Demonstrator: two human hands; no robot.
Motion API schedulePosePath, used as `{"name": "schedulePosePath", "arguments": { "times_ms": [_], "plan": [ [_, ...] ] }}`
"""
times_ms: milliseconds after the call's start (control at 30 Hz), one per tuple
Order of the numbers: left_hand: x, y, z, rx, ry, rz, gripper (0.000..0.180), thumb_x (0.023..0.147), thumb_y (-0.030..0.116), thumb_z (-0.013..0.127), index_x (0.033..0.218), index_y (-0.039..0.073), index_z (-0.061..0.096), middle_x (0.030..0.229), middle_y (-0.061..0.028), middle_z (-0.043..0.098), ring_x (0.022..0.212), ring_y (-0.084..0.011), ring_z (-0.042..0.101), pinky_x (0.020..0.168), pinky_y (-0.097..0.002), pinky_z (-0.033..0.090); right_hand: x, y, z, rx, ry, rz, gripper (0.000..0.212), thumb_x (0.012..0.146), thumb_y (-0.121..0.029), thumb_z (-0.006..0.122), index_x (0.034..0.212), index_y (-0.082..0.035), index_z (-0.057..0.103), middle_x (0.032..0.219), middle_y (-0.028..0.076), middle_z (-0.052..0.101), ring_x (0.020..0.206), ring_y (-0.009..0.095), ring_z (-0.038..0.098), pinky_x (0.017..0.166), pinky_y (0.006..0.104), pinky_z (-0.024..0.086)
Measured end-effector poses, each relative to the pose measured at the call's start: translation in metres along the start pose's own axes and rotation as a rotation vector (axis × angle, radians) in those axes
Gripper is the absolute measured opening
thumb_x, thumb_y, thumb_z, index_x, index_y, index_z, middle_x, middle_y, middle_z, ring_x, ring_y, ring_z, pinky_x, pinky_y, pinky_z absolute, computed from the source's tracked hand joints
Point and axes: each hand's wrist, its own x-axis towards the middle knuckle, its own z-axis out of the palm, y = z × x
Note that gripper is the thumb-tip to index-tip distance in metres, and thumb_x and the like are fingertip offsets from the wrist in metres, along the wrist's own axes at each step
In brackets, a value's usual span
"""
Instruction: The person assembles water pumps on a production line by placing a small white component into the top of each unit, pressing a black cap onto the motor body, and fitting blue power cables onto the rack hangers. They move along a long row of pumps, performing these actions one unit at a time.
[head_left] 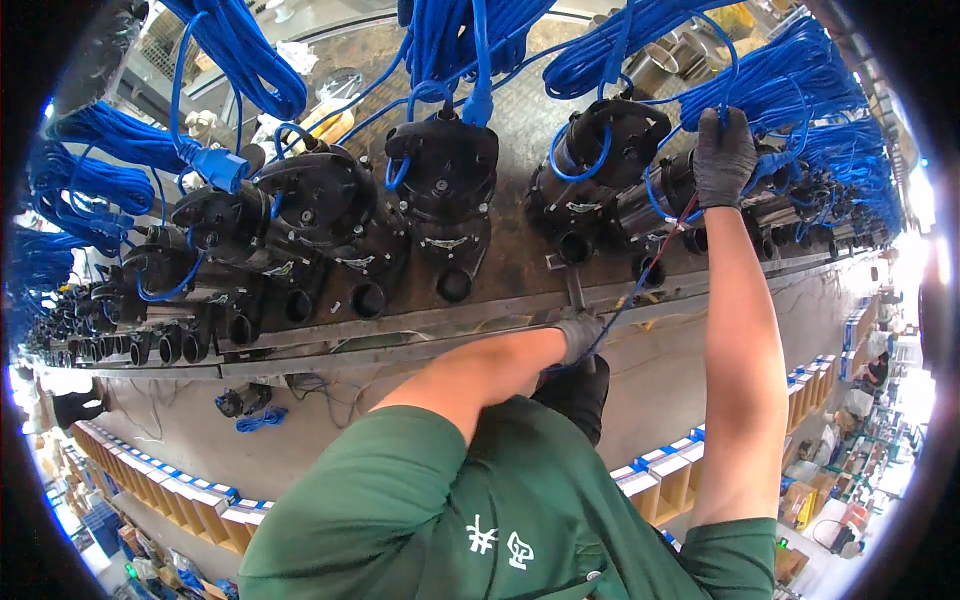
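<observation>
My right hand (pixel 725 158), in a dark grey glove, is closed at the top of a black and steel pump (pixel 668 185). A blue cable (pixel 737 68) runs down from above to its fingertips. Low by the bench's front edge, my left hand (pixel 581 338), also gloved, is closed around a thin dark lead (pixel 632 292). That lead climbs toward the right hand and shows red near its upper end. Just left of my right hand stands another pump (pixel 598 150) with a blue cable looped at its handle. The fingertips of both hands are partly hidden.
Along the metal bench (pixel 520 225) stand several more pumps, one at the middle (pixel 441 170), with blue cable coils (pixel 460 40) behind them. A pump (pixel 243 400) with cable lies on the floor. Rows of cartons (pixel 190 500) line the floor behind me.
</observation>
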Motion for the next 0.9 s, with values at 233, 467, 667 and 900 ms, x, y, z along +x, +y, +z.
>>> {"name": "schedulePosePath", "arguments": {
  "times_ms": [233, 467, 667, 900],
  "plan": [
    [-0.133, -0.032, -0.033, 0.759, 0.190, 0.402, 0.038, 0.080, 0.025, 0.068, 0.114, 0.010, 0.068, 0.117, -0.0141, 0.066, 0.121, -0.0304, 0.054, 0.101, -0.0491, 0.042, -0.003, 0.002, -0.003, 0.013, 0.035, -0.021, 0.037, 0.095, -0.037, 0.061, 0.097, -0.001, 0.063, 0.093, 0.021, 0.065, 0.087, 0.039, 0.063, 0.080, 0.0451, 0.049],
    [-0.168, -0.085, -0.003, 0.873, 0.075, 0.159, 0.049, 0.081, 0.022, 0.068, 0.129, 0.011, 0.061, 0.148, -0.0127, 0.050, 0.124, -0.0312, 0.057, 0.098, -0.0438, 0.051, -0.004, 0.005, -0.002, -0.023, 0.059, -0.003, 0.042, 0.096, -0.041, 0.058, 0.099, 0.000, 0.064, 0.097, 0.021, 0.066, 0.094, 0.041, 0.062, 0.084, 0.0460, 0.049],
    [-0.184, -0.099, 0.007, 0.418, 0.462, -0.048, 0.031, 0.089, 0.013, 0.053, 0.117, 0.003, 0.062, 0.105, -0.0202, 0.064, 0.092, -0.0343, 0.066, 0.076, -0.0431, 0.055, -0.004, 0.006, 0.000, -0.061, 0.039, 0.008, 0.044, 0.096, -0.043, 0.058, 0.103, 0.000, 0.063, 0.098, 0.022, 0.066, 0.093, 0.039, 0.062, 0.084, 0.0436, 0.050],
    [-0.286, -0.132, 0.003, 0.507, 0.420, -0.186, 0.035, 0.084, 0.008, 0.055, 0.117, 0.014, 0.064, 0.109, -0.0141, 0.064, 0.097, -0.0346, 0.064, 0.079, -0.0456, 0.055, -0.006, 0.012, 0.007, 0.215, 0.070, 0.012, 0.033, 0.094, -0.028, 0.069, 0.107, 0.002, 0.061, 0.099, 0.014, 0.068, 0.091, 0.024, 0.064, 0.086, 0.0364, 0.051]
  ]
}}
